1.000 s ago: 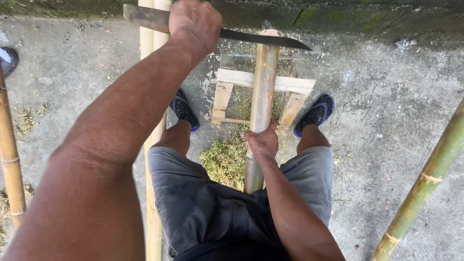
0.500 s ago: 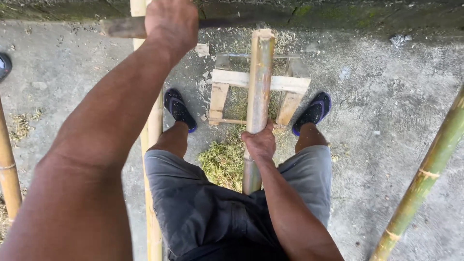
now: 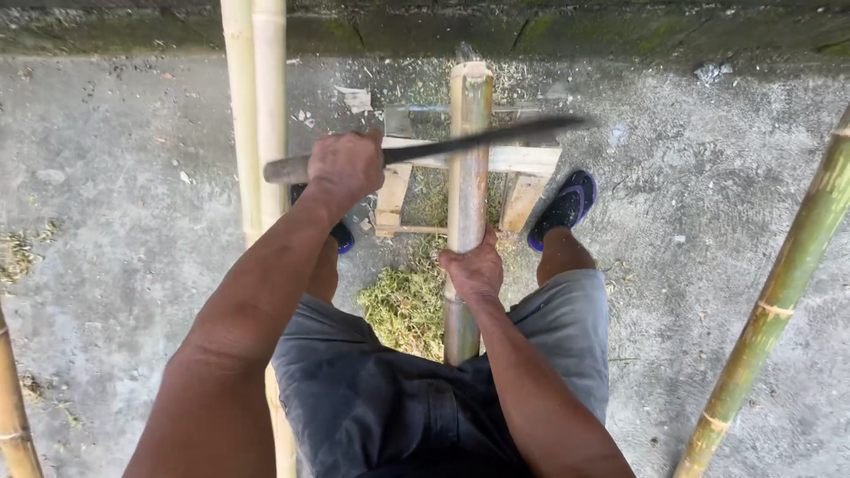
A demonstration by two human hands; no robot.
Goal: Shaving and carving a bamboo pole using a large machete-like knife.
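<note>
Bamboo pole (image 3: 467,177) is running lengthwise away from the body, its far end resting on a wooden stand (image 3: 522,164). Right hand (image 3: 474,268) is clamping it near the lap. Left hand (image 3: 343,166) is gripping a machete (image 3: 478,142), blade lying crosswise over the pole. Blade edge is motion-blurred; contact unclear.

Your left hand (image 3: 343,168) grips a long dark blade (image 3: 478,142), held level across the bamboo pole (image 3: 467,177). Your right hand (image 3: 474,268) clasps that pole lower down. It rests on a small wooden stand (image 3: 522,164), green shavings (image 3: 403,305) piled beneath.
</note>
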